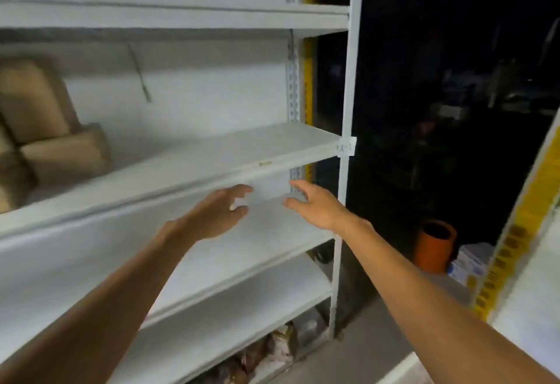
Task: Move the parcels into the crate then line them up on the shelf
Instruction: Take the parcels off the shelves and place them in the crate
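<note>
— Where do the parcels sit?

— The brown parcels [57,153] are stacked at the far left of the white shelf [212,153]. One leans toward the back wall, and another lies lower down with its end pointing right.

— And the person's hands?

— Both reach forward just under the front edge of that shelf, near its right post [348,95]. The left hand [218,214] has its fingers loosely spread, thumb apart from the rest, and holds nothing. The right hand [316,206] is spread too, its palm turned toward the left one, and also grips nothing. A gap lies between the two hands, and both are well apart from the parcels.

— Do they touch the board below?

— That cannot be told, because the view is blurred there.

— Anything else nearby?

— A paper label [346,147] is stuck on the post at shelf height. Crumpled bags [266,353] lie on the lowest board, and an orange tube [435,245] stands in the dark area to the right of the post.
</note>
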### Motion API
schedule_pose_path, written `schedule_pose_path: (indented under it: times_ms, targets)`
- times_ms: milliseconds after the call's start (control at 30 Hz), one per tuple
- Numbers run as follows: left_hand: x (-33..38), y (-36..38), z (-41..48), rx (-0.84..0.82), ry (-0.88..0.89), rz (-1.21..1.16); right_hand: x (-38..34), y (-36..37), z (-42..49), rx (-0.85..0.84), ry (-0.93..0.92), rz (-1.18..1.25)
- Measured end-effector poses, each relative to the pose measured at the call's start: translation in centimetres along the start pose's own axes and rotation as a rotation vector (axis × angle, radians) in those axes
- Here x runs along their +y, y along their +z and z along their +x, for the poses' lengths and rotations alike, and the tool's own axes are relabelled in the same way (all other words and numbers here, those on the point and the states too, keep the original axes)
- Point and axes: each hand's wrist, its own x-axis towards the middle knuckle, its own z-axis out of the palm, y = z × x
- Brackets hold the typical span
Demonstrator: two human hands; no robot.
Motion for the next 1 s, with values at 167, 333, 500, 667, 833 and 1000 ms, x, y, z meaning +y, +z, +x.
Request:
schedule_pose_path:
  times_ms: [167,333,500,667,833,1000]
  targets:
    - [-5.6,-8.9,-6.5,0.224,-0.139,0.044,-10.3,4.7,2.9,-0.088,-0.232,-0.073]
    - [-11.0,-14.2,-12.3,0.372,-0.273,0.043,-18.7,9.7,4.5,-0.185,-0.397,-0.180]
    - [-15.5,-17.9,-18.3,0.410,-0.348,0.110,-25.1,15.6,4.8,-0.260,-0.506,-0.197]
    - [-19.6,-22.3,-23.2,0.432,-0.414,0.208,-30.3,21.2,5.3,-0.330,-0.556,-0.139]
    - [-22.8,-25.9,-26.5,0.468,-0.482,0.248,-34.5,26.2,6.0,-0.395,-0.594,-0.052]
    - [-25.9,-28.0,-28.4,0.520,-0.563,0.242,-37.3,31.3,7.6,-0.499,-0.619,0.038]
